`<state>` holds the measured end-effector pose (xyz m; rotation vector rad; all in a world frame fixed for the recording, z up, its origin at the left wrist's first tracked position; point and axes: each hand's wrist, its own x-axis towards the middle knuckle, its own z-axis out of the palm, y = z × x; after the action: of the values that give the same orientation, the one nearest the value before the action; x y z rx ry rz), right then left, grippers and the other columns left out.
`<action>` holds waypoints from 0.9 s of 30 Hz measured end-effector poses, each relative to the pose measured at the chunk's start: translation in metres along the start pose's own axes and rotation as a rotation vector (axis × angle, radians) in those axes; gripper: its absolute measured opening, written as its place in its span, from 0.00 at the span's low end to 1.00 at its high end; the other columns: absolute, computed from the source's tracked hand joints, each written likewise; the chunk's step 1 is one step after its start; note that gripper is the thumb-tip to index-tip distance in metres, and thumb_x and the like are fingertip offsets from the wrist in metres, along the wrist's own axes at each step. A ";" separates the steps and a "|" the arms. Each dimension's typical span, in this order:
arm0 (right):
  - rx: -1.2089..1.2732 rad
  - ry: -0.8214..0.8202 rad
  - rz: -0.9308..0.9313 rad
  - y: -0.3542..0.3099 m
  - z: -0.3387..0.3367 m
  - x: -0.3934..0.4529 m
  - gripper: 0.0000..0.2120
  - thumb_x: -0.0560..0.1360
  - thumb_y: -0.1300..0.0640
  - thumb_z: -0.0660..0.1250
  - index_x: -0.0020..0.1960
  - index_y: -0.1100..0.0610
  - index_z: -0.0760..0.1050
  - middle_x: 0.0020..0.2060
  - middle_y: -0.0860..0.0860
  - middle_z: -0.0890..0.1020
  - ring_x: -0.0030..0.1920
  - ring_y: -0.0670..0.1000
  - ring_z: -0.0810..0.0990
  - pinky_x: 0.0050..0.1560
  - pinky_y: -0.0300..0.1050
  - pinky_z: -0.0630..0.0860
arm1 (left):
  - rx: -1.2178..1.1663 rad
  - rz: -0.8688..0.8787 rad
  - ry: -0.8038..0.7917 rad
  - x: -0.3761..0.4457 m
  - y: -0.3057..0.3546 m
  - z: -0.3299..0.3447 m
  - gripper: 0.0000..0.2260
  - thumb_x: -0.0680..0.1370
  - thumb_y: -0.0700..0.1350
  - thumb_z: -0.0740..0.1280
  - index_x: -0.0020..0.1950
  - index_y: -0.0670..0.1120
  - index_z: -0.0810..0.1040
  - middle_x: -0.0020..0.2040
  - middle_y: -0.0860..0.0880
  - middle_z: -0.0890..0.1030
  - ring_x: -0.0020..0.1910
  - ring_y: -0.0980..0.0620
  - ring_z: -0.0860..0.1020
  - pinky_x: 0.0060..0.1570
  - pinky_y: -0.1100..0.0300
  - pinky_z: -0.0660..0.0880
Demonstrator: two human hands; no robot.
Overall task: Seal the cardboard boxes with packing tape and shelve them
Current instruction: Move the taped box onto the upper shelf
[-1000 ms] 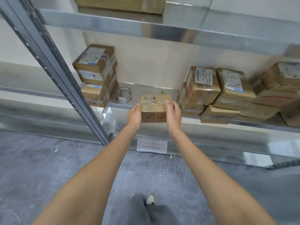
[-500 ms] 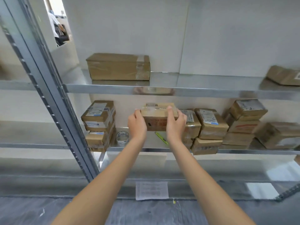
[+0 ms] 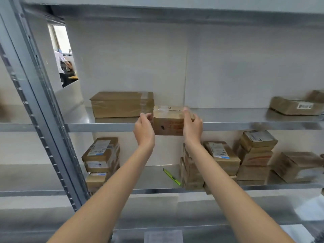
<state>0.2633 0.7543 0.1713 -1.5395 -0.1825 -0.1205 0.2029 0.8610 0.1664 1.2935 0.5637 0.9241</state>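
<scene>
At the upper shelf's (image 3: 245, 126) front edge, the left hand (image 3: 144, 130) and right hand (image 3: 192, 126) clamp the taped box (image 3: 171, 122) by its ends, just beside a longer box (image 3: 121, 104). Its bottom hangs below the lip, so pushing forward now could jam it or tip it off.

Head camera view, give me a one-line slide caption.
Both hands, left hand and right hand, lift a taped box to the upper shelf.
</scene>
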 end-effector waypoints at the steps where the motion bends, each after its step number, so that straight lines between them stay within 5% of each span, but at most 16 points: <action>1: -0.002 -0.022 0.005 -0.002 0.000 0.010 0.30 0.75 0.36 0.61 0.66 0.57 0.74 0.62 0.51 0.72 0.59 0.51 0.74 0.59 0.48 0.71 | -0.014 0.002 -0.018 0.005 0.002 0.005 0.19 0.83 0.49 0.51 0.49 0.49 0.81 0.50 0.51 0.83 0.53 0.51 0.80 0.59 0.53 0.76; 4: -0.023 -0.094 0.023 -0.004 0.001 0.037 0.36 0.69 0.28 0.57 0.64 0.54 0.76 0.61 0.53 0.77 0.60 0.53 0.76 0.63 0.53 0.73 | -0.013 -0.010 -0.088 0.022 0.005 0.018 0.18 0.83 0.48 0.52 0.45 0.50 0.81 0.49 0.49 0.84 0.53 0.50 0.81 0.59 0.54 0.76; 7: -0.019 -0.176 0.045 -0.004 0.001 0.061 0.33 0.75 0.33 0.57 0.70 0.55 0.70 0.63 0.51 0.75 0.63 0.53 0.73 0.62 0.50 0.71 | 0.030 -0.058 -0.153 0.041 0.001 0.029 0.17 0.81 0.50 0.53 0.46 0.53 0.81 0.52 0.50 0.84 0.57 0.47 0.80 0.63 0.52 0.74; 11: -0.008 -0.248 0.104 0.005 0.003 0.086 0.26 0.80 0.40 0.57 0.70 0.55 0.69 0.60 0.50 0.74 0.57 0.49 0.71 0.55 0.43 0.65 | 0.143 -0.132 -0.204 0.058 -0.006 0.038 0.18 0.82 0.52 0.52 0.63 0.51 0.78 0.66 0.49 0.76 0.66 0.47 0.72 0.68 0.53 0.66; 15: -0.029 -0.231 0.108 0.009 0.017 0.099 0.22 0.83 0.47 0.53 0.73 0.55 0.65 0.67 0.52 0.72 0.61 0.50 0.70 0.59 0.43 0.65 | 0.233 -0.149 -0.168 0.070 -0.009 0.045 0.20 0.83 0.52 0.54 0.68 0.45 0.74 0.66 0.46 0.77 0.65 0.46 0.73 0.62 0.54 0.67; 20: -0.086 -0.201 0.111 0.006 0.031 0.113 0.21 0.84 0.53 0.48 0.75 0.57 0.64 0.71 0.54 0.70 0.70 0.55 0.68 0.68 0.47 0.64 | 0.391 0.081 -0.225 0.074 -0.016 0.044 0.17 0.83 0.44 0.54 0.68 0.41 0.74 0.61 0.44 0.78 0.58 0.47 0.74 0.56 0.58 0.68; 23: -0.110 -0.179 0.079 0.011 0.036 0.117 0.21 0.84 0.54 0.47 0.73 0.59 0.65 0.69 0.55 0.71 0.68 0.55 0.69 0.65 0.44 0.64 | 0.574 0.317 -0.248 0.071 -0.027 0.041 0.17 0.82 0.39 0.55 0.70 0.39 0.71 0.58 0.46 0.69 0.55 0.51 0.69 0.56 0.66 0.63; 27: -0.117 -0.149 0.045 0.016 0.044 0.121 0.21 0.84 0.55 0.47 0.72 0.61 0.66 0.66 0.56 0.73 0.66 0.55 0.71 0.61 0.42 0.65 | 0.634 0.406 -0.232 0.070 -0.039 0.037 0.22 0.82 0.39 0.55 0.77 0.42 0.61 0.60 0.48 0.66 0.57 0.53 0.68 0.59 0.64 0.64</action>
<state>0.3835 0.8034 0.1795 -1.6692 -0.2625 0.0198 0.2809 0.8979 0.1463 2.1151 0.4294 0.9363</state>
